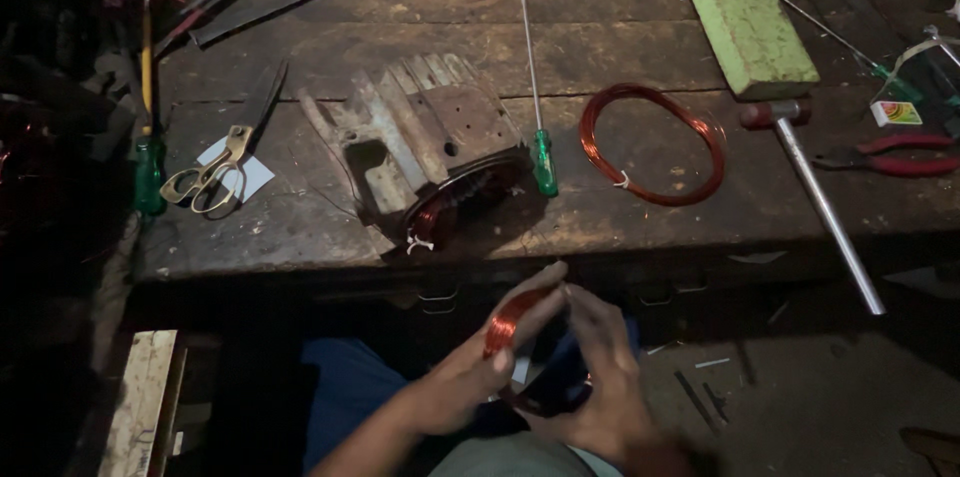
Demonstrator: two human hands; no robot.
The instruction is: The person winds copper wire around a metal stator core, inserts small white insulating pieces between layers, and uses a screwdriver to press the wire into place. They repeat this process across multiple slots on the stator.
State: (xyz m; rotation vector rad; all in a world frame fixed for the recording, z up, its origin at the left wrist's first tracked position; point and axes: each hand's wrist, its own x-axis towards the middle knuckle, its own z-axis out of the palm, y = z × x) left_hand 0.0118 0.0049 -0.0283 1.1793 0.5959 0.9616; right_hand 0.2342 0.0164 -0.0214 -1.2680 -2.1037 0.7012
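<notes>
Both hands low over the lap: the left hand (470,377) and right hand (600,377) pinch a copper wire coil (510,322) between them, fingers pressed on its loop. Just beyond the grip, on the worn wooden bench (620,47), sits a finned motor stator (430,142) (copper winding showing at its mouth). Right of it, a green-handled screwdriver (538,107), another wire ring (652,144), a hammer (815,187). Far left, scissors (220,162). Dim room.

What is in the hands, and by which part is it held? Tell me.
A copper wire coil is held by both hands: the left hand grips its upper loop and the right hand holds its lower part.
</notes>
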